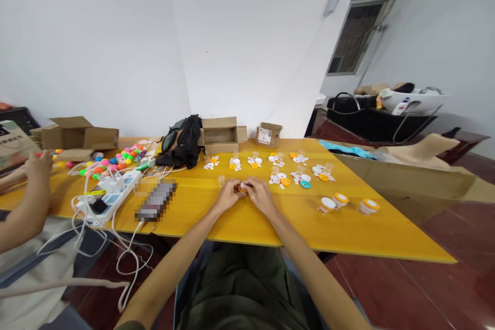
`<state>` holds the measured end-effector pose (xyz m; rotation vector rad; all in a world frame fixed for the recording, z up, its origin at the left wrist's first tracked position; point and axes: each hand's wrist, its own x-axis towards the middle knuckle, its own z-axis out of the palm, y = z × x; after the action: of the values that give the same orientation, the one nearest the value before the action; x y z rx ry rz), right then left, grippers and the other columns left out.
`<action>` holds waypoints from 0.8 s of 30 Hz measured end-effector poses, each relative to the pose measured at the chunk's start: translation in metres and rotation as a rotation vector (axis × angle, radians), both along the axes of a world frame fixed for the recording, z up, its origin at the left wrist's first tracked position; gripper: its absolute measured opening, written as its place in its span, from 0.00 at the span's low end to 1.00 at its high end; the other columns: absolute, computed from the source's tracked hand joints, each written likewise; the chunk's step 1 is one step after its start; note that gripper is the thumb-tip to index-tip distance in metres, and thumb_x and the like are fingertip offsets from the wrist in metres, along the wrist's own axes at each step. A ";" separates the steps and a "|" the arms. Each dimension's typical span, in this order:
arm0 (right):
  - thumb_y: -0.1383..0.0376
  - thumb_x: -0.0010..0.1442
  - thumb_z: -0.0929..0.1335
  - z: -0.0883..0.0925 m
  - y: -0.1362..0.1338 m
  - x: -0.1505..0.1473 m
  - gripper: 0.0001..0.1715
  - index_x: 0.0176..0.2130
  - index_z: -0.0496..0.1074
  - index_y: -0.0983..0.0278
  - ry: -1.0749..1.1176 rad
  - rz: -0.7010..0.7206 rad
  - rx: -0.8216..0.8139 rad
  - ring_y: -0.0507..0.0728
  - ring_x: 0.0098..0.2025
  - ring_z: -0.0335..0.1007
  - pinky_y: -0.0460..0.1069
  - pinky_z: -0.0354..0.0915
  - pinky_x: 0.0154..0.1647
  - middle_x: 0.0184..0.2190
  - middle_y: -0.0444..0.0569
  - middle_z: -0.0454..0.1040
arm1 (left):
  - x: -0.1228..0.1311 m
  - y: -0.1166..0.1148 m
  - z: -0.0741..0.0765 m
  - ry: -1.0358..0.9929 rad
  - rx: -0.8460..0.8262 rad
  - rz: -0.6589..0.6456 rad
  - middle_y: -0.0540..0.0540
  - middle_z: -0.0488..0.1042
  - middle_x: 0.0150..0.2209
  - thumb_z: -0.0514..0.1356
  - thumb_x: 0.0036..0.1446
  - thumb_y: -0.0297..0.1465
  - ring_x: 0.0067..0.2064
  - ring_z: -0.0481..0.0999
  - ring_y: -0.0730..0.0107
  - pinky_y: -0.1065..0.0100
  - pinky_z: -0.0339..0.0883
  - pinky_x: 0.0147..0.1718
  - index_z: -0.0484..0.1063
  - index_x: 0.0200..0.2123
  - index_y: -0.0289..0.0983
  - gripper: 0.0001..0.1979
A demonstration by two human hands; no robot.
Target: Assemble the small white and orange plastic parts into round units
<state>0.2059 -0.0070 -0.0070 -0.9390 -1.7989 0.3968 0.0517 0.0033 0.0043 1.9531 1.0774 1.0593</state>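
Note:
Above the yellow table (247,224), my left hand (229,194) and my right hand (260,196) meet fingertip to fingertip around a small orange lid with white parts (242,187). The fingers of both are closed on it and cover much of it. Just left of my left hand stands a small clear cup (221,181). Beyond my hands lie several groups of small white discs, clear cups and rings, among them an orange ring (285,182) and a teal ring (305,184). At the right stand three clear jars, one with a white lid (328,203) and two with orange rims, one of them (369,205) apart.
Left of me lie a phone (157,200) and a white power strip (116,193) with tangled cables. Colourful balls (124,159), a black bag (184,139) and open cardboard boxes (220,136) line the back. A co-worker's hand (38,170) is at the far left.

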 end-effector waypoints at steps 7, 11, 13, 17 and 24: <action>0.68 0.62 0.65 0.001 0.001 0.000 0.10 0.31 0.75 0.59 0.006 -0.002 -0.030 0.57 0.34 0.73 0.50 0.68 0.38 0.31 0.47 0.77 | 0.001 0.000 0.001 0.006 -0.004 0.004 0.53 0.68 0.26 0.66 0.47 0.28 0.33 0.67 0.68 0.68 0.61 0.35 0.68 0.23 0.37 0.08; 0.68 0.63 0.64 0.001 0.000 0.000 0.11 0.32 0.75 0.59 0.006 0.020 -0.025 0.57 0.34 0.72 0.50 0.68 0.37 0.31 0.48 0.77 | 0.000 0.000 -0.001 0.000 -0.008 0.001 0.53 0.68 0.26 0.66 0.47 0.28 0.33 0.66 0.68 0.68 0.61 0.35 0.68 0.23 0.37 0.08; 0.68 0.63 0.64 0.001 0.000 0.000 0.11 0.33 0.75 0.59 0.010 0.032 -0.021 0.57 0.34 0.72 0.50 0.68 0.38 0.31 0.48 0.77 | 0.000 0.000 -0.002 -0.007 -0.011 -0.002 0.53 0.68 0.25 0.66 0.47 0.28 0.33 0.66 0.68 0.68 0.61 0.35 0.68 0.23 0.37 0.08; 0.68 0.63 0.63 0.002 -0.001 0.000 0.12 0.33 0.75 0.59 0.018 0.046 -0.020 0.57 0.35 0.72 0.50 0.68 0.38 0.32 0.48 0.77 | 0.000 0.001 -0.003 -0.022 -0.018 -0.002 0.53 0.68 0.26 0.66 0.47 0.26 0.33 0.67 0.69 0.68 0.61 0.35 0.68 0.23 0.37 0.08; 0.68 0.61 0.65 0.001 0.001 -0.001 0.09 0.33 0.75 0.59 0.013 0.021 -0.036 0.58 0.36 0.73 0.51 0.68 0.39 0.32 0.47 0.77 | 0.000 0.002 -0.002 -0.027 -0.017 -0.003 0.52 0.70 0.26 0.67 0.47 0.28 0.33 0.67 0.68 0.68 0.62 0.35 0.68 0.23 0.37 0.09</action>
<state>0.2045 -0.0065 -0.0058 -0.9411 -1.7960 0.4497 0.0519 0.0052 0.0020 1.9212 1.0653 1.0692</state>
